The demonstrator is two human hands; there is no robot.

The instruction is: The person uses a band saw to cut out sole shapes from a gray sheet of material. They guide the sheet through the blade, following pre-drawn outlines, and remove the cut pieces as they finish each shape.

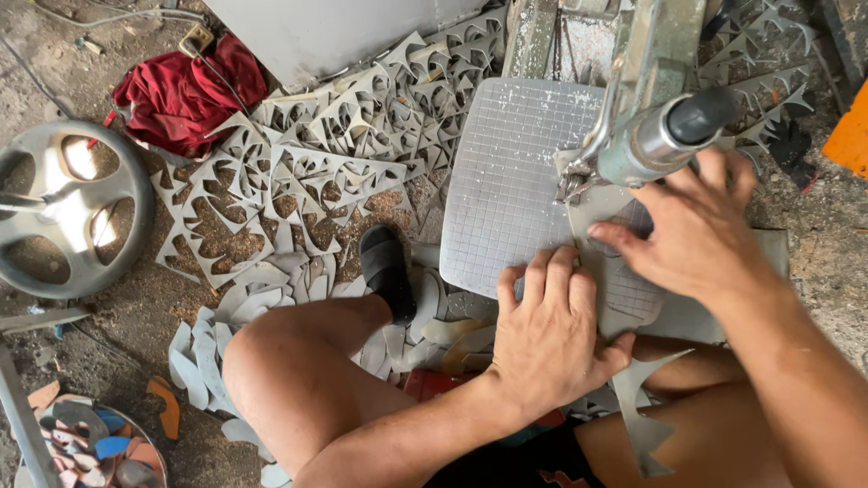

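Observation:
A grey flat sheet piece (599,271) lies on the gridded saw table (515,172), under the blade of a scroll saw arm (655,126). My left hand (547,334) presses flat on the sheet's near edge, fingers spread toward the blade. From the right, my right hand (701,230) holds the sheet's far side, fingertips close to the blade. A spiky offcut strip (644,411) of the same sheet hangs down over my knee.
Many grey cut-out scraps (307,172) with pointed holes cover the floor at the left and top. A red cloth (185,90) lies at the upper left, a round grey wheel (68,208) at the far left. My sandalled foot (387,271) rests among curved offcuts.

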